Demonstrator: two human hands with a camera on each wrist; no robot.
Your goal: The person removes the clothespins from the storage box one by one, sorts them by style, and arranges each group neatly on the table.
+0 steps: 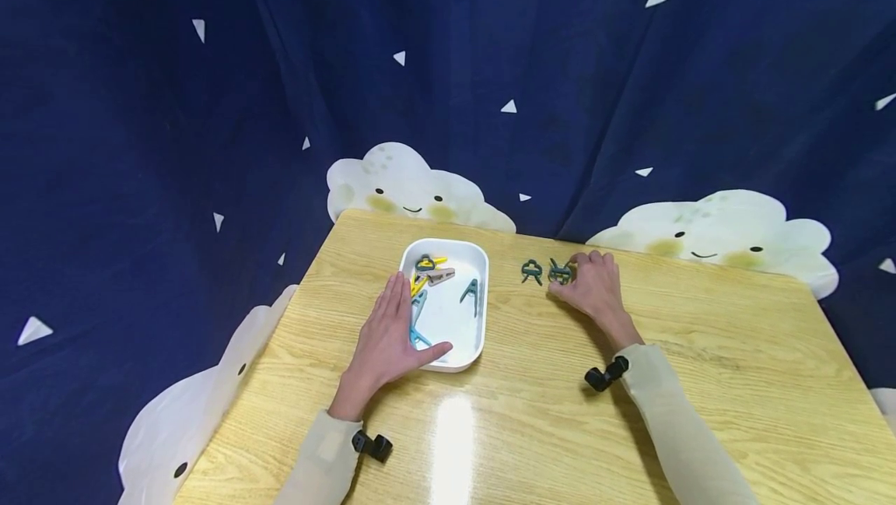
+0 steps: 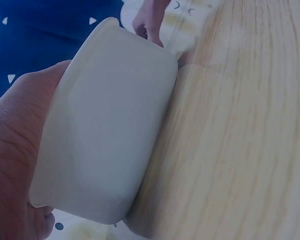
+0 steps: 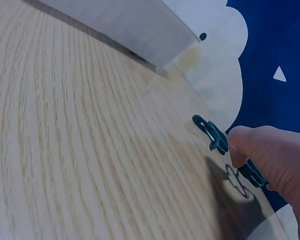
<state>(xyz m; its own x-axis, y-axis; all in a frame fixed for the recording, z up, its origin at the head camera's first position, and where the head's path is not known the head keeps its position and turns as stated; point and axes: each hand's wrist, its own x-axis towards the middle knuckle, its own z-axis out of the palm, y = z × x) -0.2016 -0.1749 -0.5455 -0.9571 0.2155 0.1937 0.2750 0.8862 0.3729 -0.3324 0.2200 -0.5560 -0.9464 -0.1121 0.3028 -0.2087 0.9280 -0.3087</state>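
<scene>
My right hand point(image 1: 595, 283) pinches a dark green plastic clip point(image 3: 252, 174) between thumb and fingers, near the table's far edge. Part of that clip is hidden behind the thumb. Just left of it in the head view lies another dark green clip point(image 1: 532, 271) with a rounded head and two splayed legs. My left hand point(image 1: 383, 334) rests along the left side of a white plastic tray point(image 1: 483, 334), fingers straight and thumb spread over the near rim. Inside the tray are yellow clips point(image 1: 418, 285), a pinkish-grey clip point(image 1: 441, 276), light blue clips point(image 1: 418, 306) and a teal clip point(image 1: 471, 296).
Both hands work over a light wood table point(image 1: 546, 427). A dark blue curtain point(image 1: 448, 38) with white triangles and smiling clouds hangs behind the far edge and down the left side. Black camera mounts point(image 1: 605, 374) sit on both wrists.
</scene>
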